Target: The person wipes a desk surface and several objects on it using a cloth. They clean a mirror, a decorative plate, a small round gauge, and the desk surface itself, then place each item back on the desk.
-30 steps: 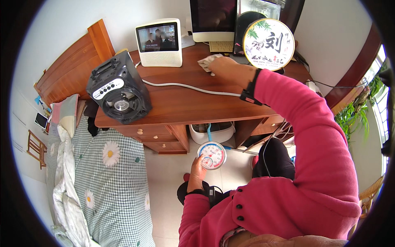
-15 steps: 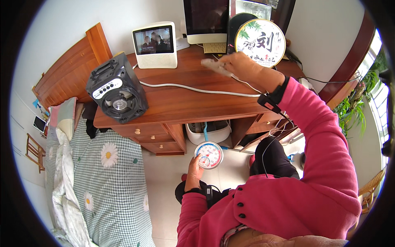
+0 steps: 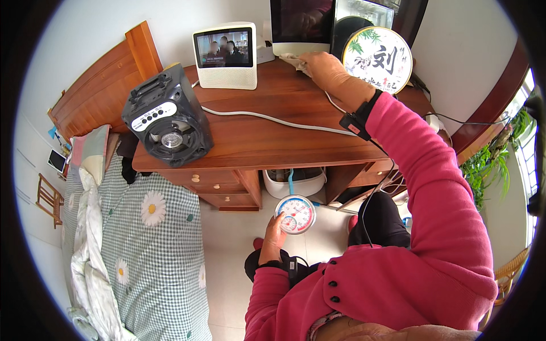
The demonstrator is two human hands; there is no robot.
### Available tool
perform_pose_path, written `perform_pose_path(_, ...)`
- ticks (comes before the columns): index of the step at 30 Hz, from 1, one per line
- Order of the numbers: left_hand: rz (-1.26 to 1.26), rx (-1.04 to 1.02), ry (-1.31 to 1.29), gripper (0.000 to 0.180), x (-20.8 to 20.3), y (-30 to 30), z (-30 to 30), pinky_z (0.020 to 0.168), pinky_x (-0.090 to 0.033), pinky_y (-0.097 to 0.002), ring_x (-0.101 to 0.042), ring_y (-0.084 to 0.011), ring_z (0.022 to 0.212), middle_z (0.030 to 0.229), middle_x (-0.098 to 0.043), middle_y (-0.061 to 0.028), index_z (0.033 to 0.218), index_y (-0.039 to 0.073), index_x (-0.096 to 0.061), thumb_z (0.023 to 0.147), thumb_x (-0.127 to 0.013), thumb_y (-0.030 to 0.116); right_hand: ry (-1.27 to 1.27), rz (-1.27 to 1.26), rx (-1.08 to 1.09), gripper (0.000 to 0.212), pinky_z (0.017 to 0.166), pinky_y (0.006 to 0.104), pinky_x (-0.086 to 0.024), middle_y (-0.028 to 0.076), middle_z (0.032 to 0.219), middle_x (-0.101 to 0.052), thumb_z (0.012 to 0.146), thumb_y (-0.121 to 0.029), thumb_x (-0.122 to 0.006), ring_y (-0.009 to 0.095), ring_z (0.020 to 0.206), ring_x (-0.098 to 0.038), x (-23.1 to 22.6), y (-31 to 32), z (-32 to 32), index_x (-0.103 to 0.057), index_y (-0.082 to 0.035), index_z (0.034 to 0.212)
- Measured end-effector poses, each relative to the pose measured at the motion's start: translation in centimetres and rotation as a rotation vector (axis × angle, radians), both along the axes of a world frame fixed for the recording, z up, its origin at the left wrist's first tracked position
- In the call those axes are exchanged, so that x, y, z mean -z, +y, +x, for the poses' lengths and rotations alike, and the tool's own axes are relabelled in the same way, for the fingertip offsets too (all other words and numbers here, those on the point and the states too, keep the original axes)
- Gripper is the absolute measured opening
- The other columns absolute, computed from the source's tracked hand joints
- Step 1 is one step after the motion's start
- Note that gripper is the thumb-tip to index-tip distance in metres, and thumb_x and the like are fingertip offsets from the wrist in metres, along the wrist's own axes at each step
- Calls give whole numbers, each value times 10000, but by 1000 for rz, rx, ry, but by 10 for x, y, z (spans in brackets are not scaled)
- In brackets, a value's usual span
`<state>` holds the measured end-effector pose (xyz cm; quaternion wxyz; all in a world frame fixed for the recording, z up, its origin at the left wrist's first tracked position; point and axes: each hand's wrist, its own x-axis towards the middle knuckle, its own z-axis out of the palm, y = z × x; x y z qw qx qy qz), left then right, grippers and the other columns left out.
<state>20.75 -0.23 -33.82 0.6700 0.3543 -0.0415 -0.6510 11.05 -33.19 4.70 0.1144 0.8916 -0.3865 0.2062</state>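
My left hand [image 3: 274, 237] is closed on the rim of a round dial thermometer [image 3: 301, 211], its thumb on the white face with coloured scales and a smaller inset dial. It is held in front of the desk, above the floor. My right hand [image 3: 327, 69] reaches across the desktop with a pale, crumpled cloth [image 3: 295, 61] gripped in its fingers. The cloth is at the desk's back, by the lower edge of a monitor [image 3: 301, 25]. To the right of that hand stands a round white fan-like disc [image 3: 377, 59] with painted leaves and dark characters.
On the wooden desk [image 3: 284, 139] stand a black speaker [image 3: 168, 116] at the front left and a white smart display [image 3: 227, 57] behind it. A white cable [image 3: 273, 120] crosses the top. Left is a bed [image 3: 153, 256]; a white bin [image 3: 293, 184] sits beneath the desk.
My right hand has moved farther back with the cloth, from above the desk to the monitor's foot. My left hand still holds the dial thermometer. The view has shifted slightly.
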Motion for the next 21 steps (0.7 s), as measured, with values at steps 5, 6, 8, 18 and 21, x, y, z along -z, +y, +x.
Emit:
perform_pose_path(5,2,6,33,329,-9,2,-1,930,-504,-354,-635,-200,1065,1132,-661,-89,1219,21,-564,914,-630,122,34,141,-75,260,851,448,-519,176,998,-686,915,-124,-545,381,941,-654,15,-20,32,-648,-120,1155)
perform_pose_path(6,3,6,33,331,-11,2,-1,930,-505,-354,-635,-200,1065,1132,-661,-90,1221,19,-563,914,-630,122,41,143,-66,263,851,451,-518,181,999,-684,914,-125,-548,384,945,-652,18,-26,44,-646,-122,1159)
perform_pose_path(8,10,5,38,343,-12,1,-2,929,-508,-358,-633,-202,1069,1144,-656,-87,1236,23,-556,915,-627,122,81,114,-51,308,842,449,-527,159,959,-696,897,-108,-567,379,932,-659,28,-40,66,-624,-132,1199)
perform_pose_path(18,-14,11,38,329,-10,1,-1,975,-485,-402,-630,-249,1093,1173,-658,-127,1214,-17,-583,927,-597,145,218,317,-267,499,985,400,-465,119,1333,-539,799,7,-580,354,1171,-560,62,-79,103,-615,-132,1277)
perform_pose_path(21,-18,-3,30,335,-13,1,-1,973,-485,-404,-631,-247,1087,1166,-660,-125,1219,-12,-580,924,-604,143,340,194,-313,426,966,397,-475,123,1249,-600,800,4,-594,345,1155,-573,60,-80,96,-668,-121,1201)
